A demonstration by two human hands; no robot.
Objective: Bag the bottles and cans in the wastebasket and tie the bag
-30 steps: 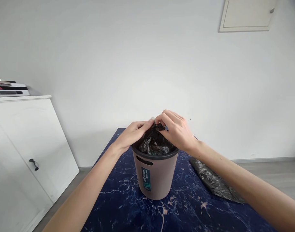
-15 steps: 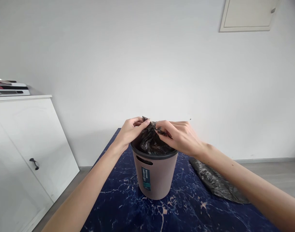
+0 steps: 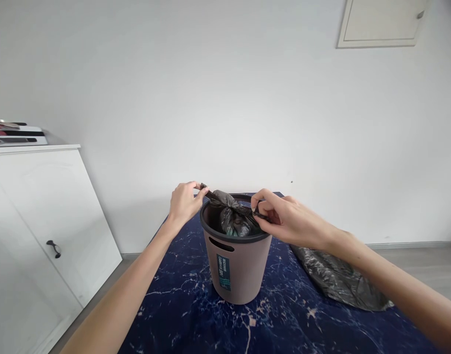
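Note:
A black garbage bag sits inside the pinkish-brown trash can, its top gathered into a twist or knot at the can's mouth. My left hand pinches one end of the bag, pulled out to the left above the black rim. On the right, my right hand is closed on the other end, close over the rim. Between the hands the bag's ends stretch apart. What lies inside the bag is hidden.
The can stands on a dark blue marbled tabletop. Another black plastic bag lies flat at the right, partly under my right forearm. A white cabinet stands at the left, with a wall behind.
My hands have moved apart, the left one outward to the left and the right one slightly rightward and down. The bag's ends are now drawn out, and its gathered middle shows.

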